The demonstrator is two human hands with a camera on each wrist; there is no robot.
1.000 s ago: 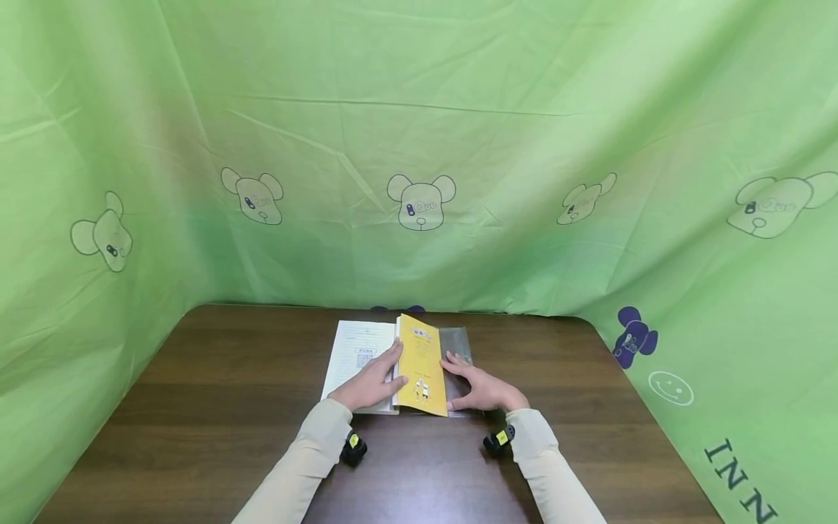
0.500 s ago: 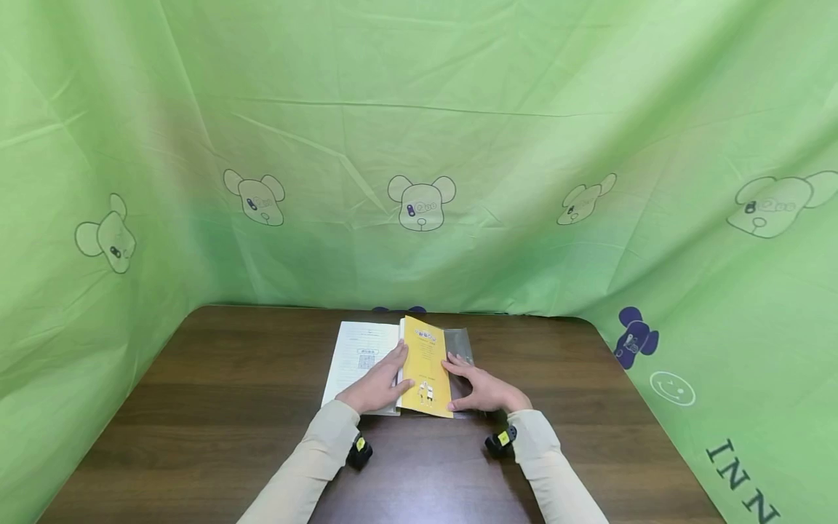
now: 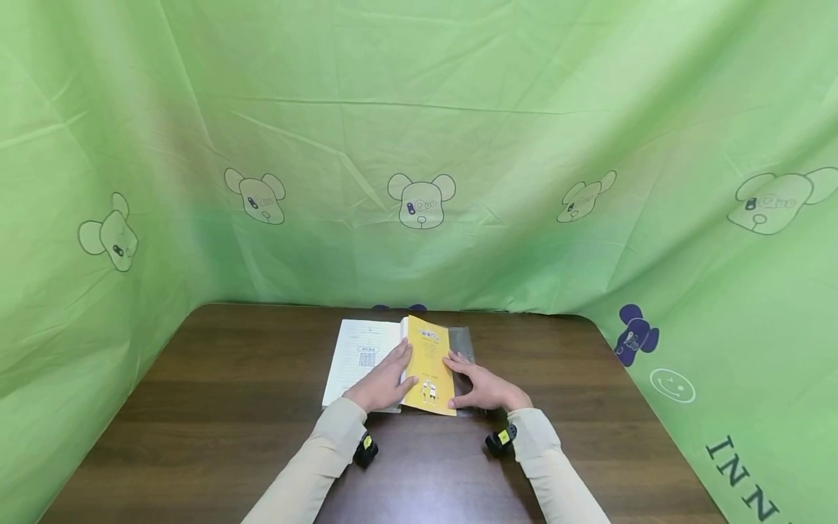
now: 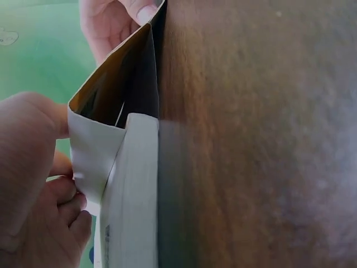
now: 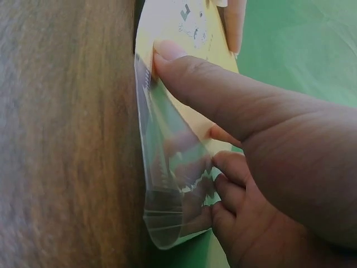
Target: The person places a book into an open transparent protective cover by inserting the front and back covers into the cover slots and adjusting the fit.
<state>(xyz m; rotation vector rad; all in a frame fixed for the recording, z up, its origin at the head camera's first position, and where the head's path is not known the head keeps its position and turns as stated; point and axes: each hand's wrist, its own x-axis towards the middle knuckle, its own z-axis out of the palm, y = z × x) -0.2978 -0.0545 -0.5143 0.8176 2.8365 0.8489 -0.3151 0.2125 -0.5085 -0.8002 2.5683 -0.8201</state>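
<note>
A thick book with a white printed page point(image 3: 360, 356) lies open on the table, its yellow cover point(image 3: 432, 364) raised and bowed on the right. Past that cover lies a clear plastic book cover point(image 3: 461, 342), its folded end point(image 5: 167, 218) standing out in the right wrist view. My left hand point(image 3: 382, 382) presses the yellow cover near the spine, thumb and fingers fairly straight. From the other side my right hand point(image 3: 484, 387) holds the yellow cover's outer edge, thumb low and bent fingers higher up, at the plastic. In the left wrist view, dark space shows under the bowed cover.
The dark wooden table point(image 3: 222, 407) runs around the book on all sides. Behind it hangs a green curtain point(image 3: 419, 269) printed with bear heads. Each wrist carries a small black camera point(image 3: 366, 450).
My left hand and the book have shifted slightly to the right, the yellow cover reaching further over the plastic. The right hand has barely moved.
</note>
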